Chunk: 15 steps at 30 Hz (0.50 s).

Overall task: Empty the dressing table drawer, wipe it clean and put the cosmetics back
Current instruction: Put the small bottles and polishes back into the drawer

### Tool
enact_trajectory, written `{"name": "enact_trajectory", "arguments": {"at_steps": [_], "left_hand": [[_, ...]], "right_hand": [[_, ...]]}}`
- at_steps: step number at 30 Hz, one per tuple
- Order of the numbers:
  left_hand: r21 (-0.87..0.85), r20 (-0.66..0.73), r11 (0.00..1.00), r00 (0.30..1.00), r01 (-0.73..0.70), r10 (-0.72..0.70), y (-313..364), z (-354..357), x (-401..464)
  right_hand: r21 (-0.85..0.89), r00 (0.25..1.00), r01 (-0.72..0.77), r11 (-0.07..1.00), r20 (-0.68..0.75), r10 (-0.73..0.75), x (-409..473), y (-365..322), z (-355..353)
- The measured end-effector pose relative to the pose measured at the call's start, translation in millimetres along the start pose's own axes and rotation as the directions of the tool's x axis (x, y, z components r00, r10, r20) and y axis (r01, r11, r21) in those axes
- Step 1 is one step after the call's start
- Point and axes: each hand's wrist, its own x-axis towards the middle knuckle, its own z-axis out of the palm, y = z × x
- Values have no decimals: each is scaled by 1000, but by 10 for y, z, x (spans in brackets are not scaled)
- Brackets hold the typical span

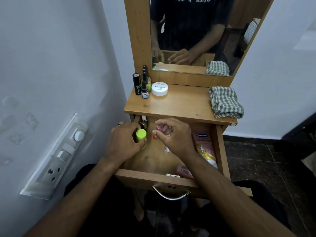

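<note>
The wooden drawer (220,147) of the dressing table stands pulled open. My left hand (123,142) grips a lime-green capped bottle (141,135) at the drawer's left side. My right hand (172,134) pinches a small pink-capped item (159,128) above the drawer floor, and a small red-capped item (155,137) lies just under it. A pink Vaseline tube (204,146) lies along the right wall. Small bottles (143,123) stand in the back left corner. On the tabletop (184,103) stand a black lipstick (136,84), a nail polish bottle (145,90) and a white nail polish remover jar (159,89).
A folded green checked cloth (225,101) lies on the tabletop's right side. A mirror (196,35) rises behind it. A white switchboard (56,158) hangs on the left wall. The drawer's metal handle (171,194) faces my dark-clothed knees. Dark tiled floor lies at the right.
</note>
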Motion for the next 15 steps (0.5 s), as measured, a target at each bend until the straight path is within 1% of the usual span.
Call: {"name": "enact_trajectory", "arguments": {"at_steps": [4,8,15], "left_hand": [[53,-5,999,1000,-5,5,14,21,3],[38,24,999,999,30,-31,6,35,-11],[23,33,1000,999,21,-22,52,35,-27]], "right_hand": [[3,998,0,1000,60,-1,-25,5,0],[-9,990,-16,1000,138,17,-40,8,49],[-31,956,-61,998,284,67,-95,47,124]]}}
